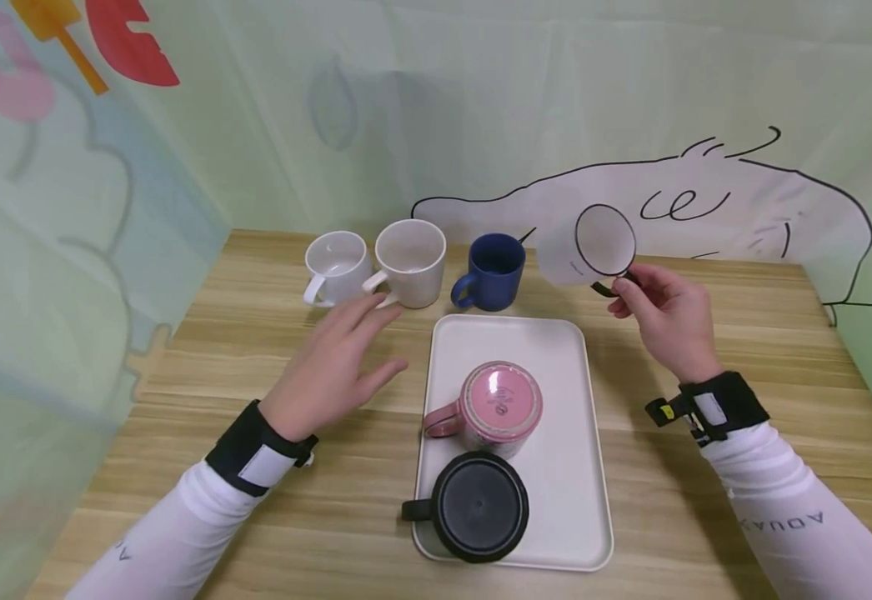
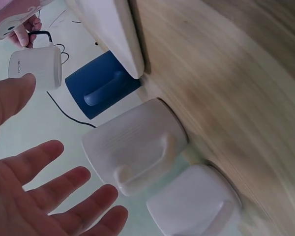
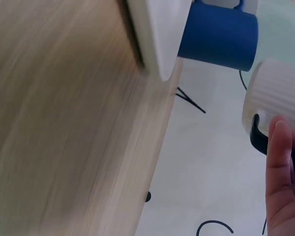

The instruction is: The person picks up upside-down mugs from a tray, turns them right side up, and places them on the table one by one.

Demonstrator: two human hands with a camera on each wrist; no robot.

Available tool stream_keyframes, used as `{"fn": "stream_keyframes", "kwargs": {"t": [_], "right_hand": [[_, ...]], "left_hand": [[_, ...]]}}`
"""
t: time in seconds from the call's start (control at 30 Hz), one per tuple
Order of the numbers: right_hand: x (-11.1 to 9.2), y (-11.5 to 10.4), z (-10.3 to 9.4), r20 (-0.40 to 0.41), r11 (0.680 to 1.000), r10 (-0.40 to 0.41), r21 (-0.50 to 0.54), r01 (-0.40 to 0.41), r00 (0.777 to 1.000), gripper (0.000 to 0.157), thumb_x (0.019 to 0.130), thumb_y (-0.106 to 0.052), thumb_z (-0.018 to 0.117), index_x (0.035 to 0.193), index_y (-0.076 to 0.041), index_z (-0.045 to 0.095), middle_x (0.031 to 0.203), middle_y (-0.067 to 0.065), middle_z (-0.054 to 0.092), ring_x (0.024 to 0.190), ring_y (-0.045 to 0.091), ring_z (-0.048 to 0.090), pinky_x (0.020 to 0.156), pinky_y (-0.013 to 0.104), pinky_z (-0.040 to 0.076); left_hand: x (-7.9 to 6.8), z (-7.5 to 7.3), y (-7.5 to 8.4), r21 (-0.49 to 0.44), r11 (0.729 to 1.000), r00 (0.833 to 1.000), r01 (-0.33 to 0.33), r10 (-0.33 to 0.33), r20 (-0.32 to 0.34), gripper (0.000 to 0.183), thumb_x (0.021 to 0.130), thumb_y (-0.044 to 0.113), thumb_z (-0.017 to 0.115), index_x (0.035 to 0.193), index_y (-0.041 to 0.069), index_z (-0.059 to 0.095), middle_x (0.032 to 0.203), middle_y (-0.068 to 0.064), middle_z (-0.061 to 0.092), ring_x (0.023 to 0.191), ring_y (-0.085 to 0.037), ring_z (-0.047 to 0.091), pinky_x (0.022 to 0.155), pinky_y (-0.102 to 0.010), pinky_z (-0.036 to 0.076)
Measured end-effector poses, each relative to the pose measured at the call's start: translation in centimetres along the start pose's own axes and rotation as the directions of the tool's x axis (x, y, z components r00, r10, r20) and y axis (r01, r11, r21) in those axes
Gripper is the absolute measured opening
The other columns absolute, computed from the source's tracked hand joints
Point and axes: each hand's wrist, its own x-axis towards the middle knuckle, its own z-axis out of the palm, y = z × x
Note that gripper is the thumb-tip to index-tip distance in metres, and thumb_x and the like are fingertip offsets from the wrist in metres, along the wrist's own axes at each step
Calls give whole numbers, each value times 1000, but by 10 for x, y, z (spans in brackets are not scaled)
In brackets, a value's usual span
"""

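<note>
My right hand pinches the black handle of a white mug, which it holds tilted above the table, its black-rimmed mouth facing me. With fingers spread, my left hand hovers in front of a cream mug and holds nothing. To that mug's left stands a white cup; to its right, a blue mug. Two mugs sit upside down on a white tray: a pink mug and, nearer to me, a black mug. Both their handles point left.
The wooden table ends at a printed curtain just behind the row of mugs. Another curtain side borders the table on the left. The black mug's handle reaches over the tray's left edge.
</note>
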Motion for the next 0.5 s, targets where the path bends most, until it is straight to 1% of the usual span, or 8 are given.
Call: {"fn": "stream_keyframes", "kwargs": {"t": [0.2,0.37,0.5], "right_hand": [[3,7,2,7,997,-34,-69,35,999,22,91,-7,70,109,5,70,89,15,72,64,9,66,60,22,55],[4,10,3,31,991,-31,-127,35,999,24,93,-13,70,110,3,70,88,14,72,63,9,66,59,21,55],[4,13,4,47,986,-25,-164,33,999,25,93,-16,70,111,1,71,85,13,71,62,10,65,58,21,54]], "left_hand": [[-12,2,-5,31,999,999,24,-25,21,68,87,44,74,139,5,56,146,-21,46,131,-38,43,108,-52,34],[-21,5,-9,60,998,999,26,-28,29,71,85,45,74,140,5,55,148,-21,43,134,-41,40,108,-55,32],[-28,7,-11,96,994,997,47,-53,64,74,85,49,73,143,8,53,153,-19,38,137,-44,36,107,-60,31]]}}
